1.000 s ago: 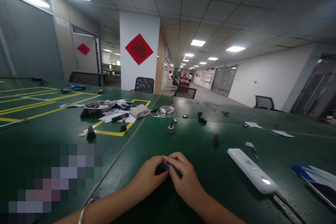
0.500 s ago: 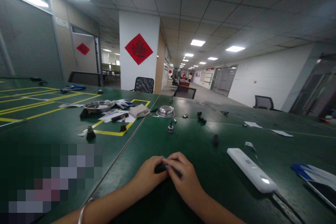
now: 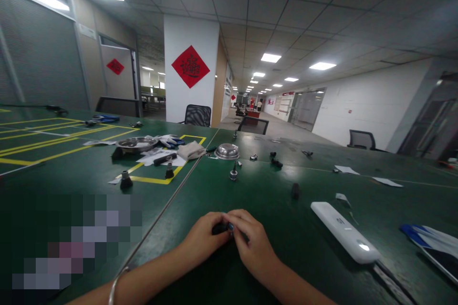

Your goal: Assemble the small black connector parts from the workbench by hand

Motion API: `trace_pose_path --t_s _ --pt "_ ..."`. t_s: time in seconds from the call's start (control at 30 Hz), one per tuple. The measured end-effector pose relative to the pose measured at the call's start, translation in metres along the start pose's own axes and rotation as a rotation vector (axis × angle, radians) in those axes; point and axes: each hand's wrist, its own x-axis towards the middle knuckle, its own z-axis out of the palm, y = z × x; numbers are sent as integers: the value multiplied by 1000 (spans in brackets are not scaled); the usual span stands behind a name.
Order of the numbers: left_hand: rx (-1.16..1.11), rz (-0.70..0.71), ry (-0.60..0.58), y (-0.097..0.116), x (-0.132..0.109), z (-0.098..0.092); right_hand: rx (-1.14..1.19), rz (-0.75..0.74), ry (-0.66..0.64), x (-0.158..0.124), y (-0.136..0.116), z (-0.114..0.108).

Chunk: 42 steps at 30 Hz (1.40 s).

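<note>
Over the near part of the green table (image 3: pixel 286 228), my left hand (image 3: pixel 204 236) curls round a small black piece (image 3: pixel 219 228), most of which the fingers hide. My right hand (image 3: pixel 255 240) meets it fingertip to fingertip, pinching at a small shiny bit (image 3: pixel 230 226) at the end of the black piece. Whether that bit is part of the same piece I cannot tell. Ahead of the hands stands a small metal fitting with a thin stem (image 3: pixel 233 174). Behind it lies a round silver metal bowl-like part (image 3: pixel 227 151), dome up.
Left of centre are a metal dish (image 3: pixel 138 144), a cloth (image 3: pixel 192 150) and black-based fittings (image 3: pixel 126 181). To the right lie a dark block (image 3: pixel 295 191), a white elongated device (image 3: pixel 343 231) with a cable and a blue-and-white item (image 3: pixel 429 243). A table seam (image 3: pixel 168 205) runs past the left arm.
The fingers have shifted slightly around the small black piece, and more of it shows between the hands. The whole view has moved a little; the other things on the table stay put.
</note>
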Motion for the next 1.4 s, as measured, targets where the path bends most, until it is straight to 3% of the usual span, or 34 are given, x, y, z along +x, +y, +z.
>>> trace_pose_path --t_s 0.17,0.4,0.8,1.0,1.17,1.4 --pt "-34 23 -37 0 0 -1 7 -40 -5 -1 -1 1" --pt "-24 36 -39 2 -1 -1 -56 53 62 0 3 3" --pt "8 61 -30 -1 -1 0 -114 72 87 0 2 4" --pt "36 10 -38 3 -2 -1 -105 36 55 0 1 4" --pt "8 56 -41 2 -2 0 -141 133 78 -1 3 6" --pt "85 103 -6 -3 -2 2 -119 124 86 -3 2 7"
